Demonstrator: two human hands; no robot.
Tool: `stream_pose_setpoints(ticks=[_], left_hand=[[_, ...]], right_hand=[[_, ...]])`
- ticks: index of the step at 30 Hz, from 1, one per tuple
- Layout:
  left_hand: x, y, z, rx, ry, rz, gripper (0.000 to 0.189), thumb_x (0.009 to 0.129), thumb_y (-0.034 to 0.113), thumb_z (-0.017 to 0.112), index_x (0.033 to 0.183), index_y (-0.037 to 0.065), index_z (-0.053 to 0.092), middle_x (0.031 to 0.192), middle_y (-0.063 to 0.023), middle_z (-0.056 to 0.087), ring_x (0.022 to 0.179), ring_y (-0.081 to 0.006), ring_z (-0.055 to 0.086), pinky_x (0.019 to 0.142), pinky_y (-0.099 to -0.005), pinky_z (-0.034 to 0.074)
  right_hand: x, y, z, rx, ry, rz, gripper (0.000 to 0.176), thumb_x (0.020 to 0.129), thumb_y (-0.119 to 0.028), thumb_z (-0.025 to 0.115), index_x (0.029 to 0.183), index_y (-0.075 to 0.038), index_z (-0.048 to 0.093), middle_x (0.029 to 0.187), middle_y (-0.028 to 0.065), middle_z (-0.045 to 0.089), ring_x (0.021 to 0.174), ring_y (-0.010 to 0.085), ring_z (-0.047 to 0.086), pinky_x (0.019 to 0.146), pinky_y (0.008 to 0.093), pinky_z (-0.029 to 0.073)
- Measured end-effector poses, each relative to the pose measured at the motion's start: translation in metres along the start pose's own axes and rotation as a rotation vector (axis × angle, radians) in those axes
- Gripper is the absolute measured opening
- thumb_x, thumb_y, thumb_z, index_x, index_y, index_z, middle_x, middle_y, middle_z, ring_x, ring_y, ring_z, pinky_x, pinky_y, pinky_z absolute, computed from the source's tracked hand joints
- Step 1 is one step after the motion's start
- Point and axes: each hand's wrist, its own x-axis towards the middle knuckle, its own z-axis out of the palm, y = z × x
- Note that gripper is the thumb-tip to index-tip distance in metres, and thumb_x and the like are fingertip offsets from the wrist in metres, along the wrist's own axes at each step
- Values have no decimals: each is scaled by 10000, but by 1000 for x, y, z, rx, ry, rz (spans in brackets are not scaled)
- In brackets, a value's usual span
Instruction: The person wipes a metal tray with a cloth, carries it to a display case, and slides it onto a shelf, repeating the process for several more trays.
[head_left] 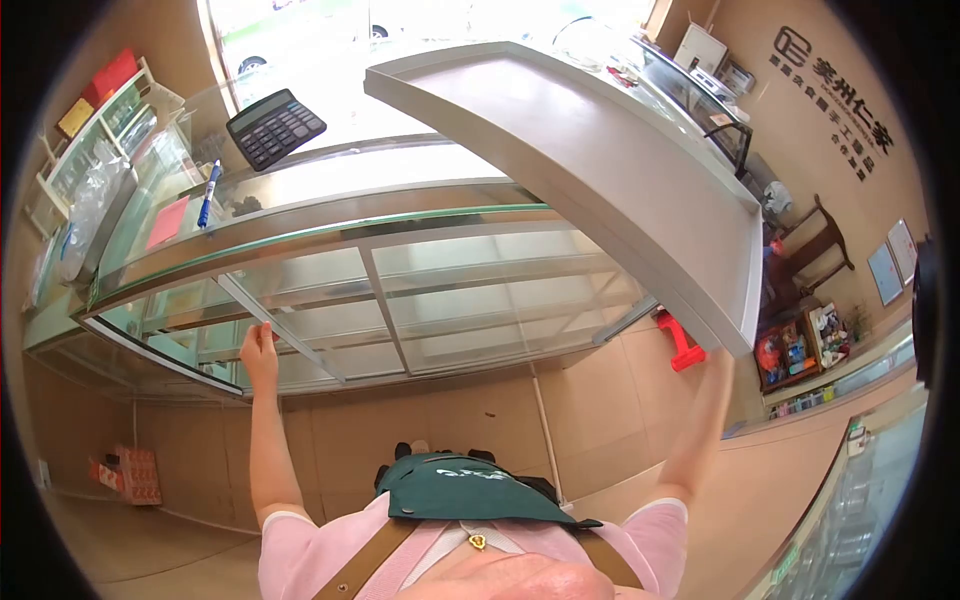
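Observation:
My left hand [259, 346] is at the edge of a sliding glass door [318, 300] on the display cabinet, fingers curled in beside the door's metal frame. To the left of that frame the cabinet stands partly uncovered, its shelves showing. On the right, a large shallow light-grey tray [600, 150] is held up and tilted above the counter. My right hand [717, 364] is at the tray's near right corner, and the tray hides most of its fingers. Nothing lies in the tray.
On the glass countertop lie a calculator [276, 129], a blue pen [210, 194] and a pink paper [167, 222]. A red object [681, 342] is below the tray. A second glass case [850, 510] stands at right, a wooden chair [815, 250] behind.

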Motion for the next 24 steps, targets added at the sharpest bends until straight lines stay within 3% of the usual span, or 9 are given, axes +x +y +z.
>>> stream_pose_setpoints(ticks=[1, 3, 4, 6, 14, 17, 20, 24], left_hand=[[-4, 1, 2, -6, 4, -4, 264, 910, 240, 533, 799, 1, 542, 657, -68, 534, 608, -163, 510, 598, -297, 420], [-20, 7, 13, -73, 200, -18, 188, 894, 184, 547, 817, 12, 537, 685, -56, 538, 615, -153, 506, 596, -284, 421], [-30, 12, 19, -106, 297, -24, 151, 885, 156, 553, 826, 18, 534, 698, -50, 540, 619, -148, 504, 596, -277, 422], [-61, 24, 33, -207, 305, -51, 69, 871, 96, 532, 857, 29, 528, 722, -39, 539, 621, -128, 495, 593, -262, 422], [-204, 77, 98, -381, -253, -112, 22, 810, 38, 555, 790, 34, 564, 659, -27, 568, 606, -97, 548, 558, -241, 437], [-242, 84, 97, -461, -381, -187, 20, 811, 41, 580, 800, 24, 577, 667, -28, 591, 607, -86, 576, 569, -230, 463], [-275, 77, 87, -401, -450, -254, 39, 815, 59, 588, 803, 23, 582, 668, -33, 599, 604, -92, 581, 567, -236, 471], [-309, 45, 79, -353, -470, -313, 64, 819, 77, 595, 795, 19, 583, 667, -44, 608, 601, -102, 586, 566, -244, 481]], right_hand=[[2, -37, -5, 195, 121, -73, 399, 883, -413, 544, 872, -24, 628, 850, 57, 629, 766, 119, 592, 640, 238, 467], [7, -103, -7, -496, 179, -196, 520, 885, -521, 474, 740, -40, 609, 695, 26, 592, 621, 111, 565, 546, 222, 430], [6, -127, -1, -485, 212, -144, 547, 889, -537, 453, 688, -47, 588, 619, 17, 555, 553, 106, 535, 500, 220, 404], [5, -157, 14, -501, 198, -72, 590, 889, -560, 430, 606, -56, 549, 519, 7, 496, 460, 101, 486, 431, 226, 363], [39, -175, 45, -616, -58, 151, 690, 760, -695, 508, 496, -59, 461, 440, 16, 432, 366, 125, 443, 349, 239, 318], [59, -167, 32, -635, -177, 226, 561, 762, -545, 587, 518, -54, 470, 446, 27, 429, 352, 144, 433, 334, 253, 313], [65, -167, 32, -642, -181, 233, 327, 733, -305, 569, 547, -50, 481, 470, 46, 441, 349, 162, 437, 319, 272, 308], [60, -187, 47, -780, -172, 186, 189, 670, -198, 523, 561, -50, 479, 499, 60, 449, 350, 170, 429, 323, 288, 324]])
